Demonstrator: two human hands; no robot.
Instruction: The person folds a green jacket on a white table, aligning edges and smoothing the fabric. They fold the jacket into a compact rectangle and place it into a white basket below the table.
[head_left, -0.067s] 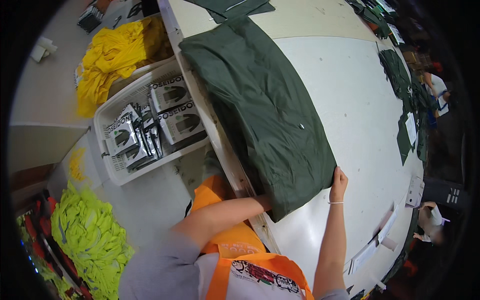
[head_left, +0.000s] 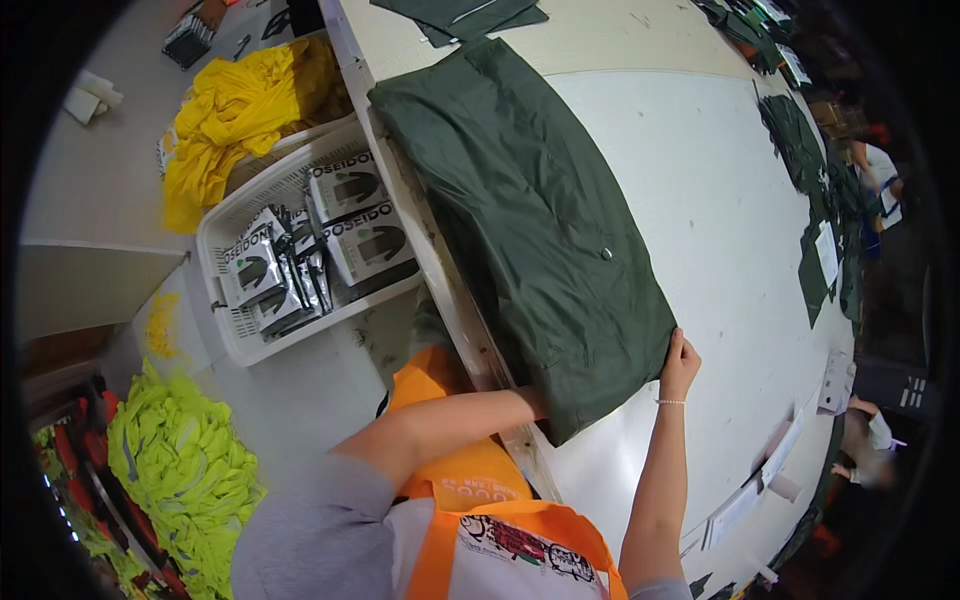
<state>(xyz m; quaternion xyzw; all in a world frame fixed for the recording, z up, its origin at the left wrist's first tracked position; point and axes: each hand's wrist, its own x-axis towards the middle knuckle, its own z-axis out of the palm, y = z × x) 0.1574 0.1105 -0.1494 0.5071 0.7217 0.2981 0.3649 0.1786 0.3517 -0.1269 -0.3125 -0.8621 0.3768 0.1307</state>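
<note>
A long dark green garment (head_left: 530, 220) of smooth, slightly shiny cloth lies folded lengthwise along the near left edge of the table, with a small round snap (head_left: 606, 253) on it. My right hand (head_left: 680, 367) is closed on the garment's right corner, thumb on top. From the lower left my left forearm (head_left: 440, 430) reaches in, and the left hand disappears under the garment's near end, so its fingers are hidden.
The white table (head_left: 690, 190) carries more dark green pieces (head_left: 465, 15) at its far end. Beside it stands a white basket (head_left: 240, 345) of packaged garments. Yellow cloth (head_left: 235, 110) and a lime-yellow heap (head_left: 180, 470) lie to the left. Other people work along the right side.
The view has shifted slightly. My hands keep their places on the garment, and the cloth lies almost the same.
</note>
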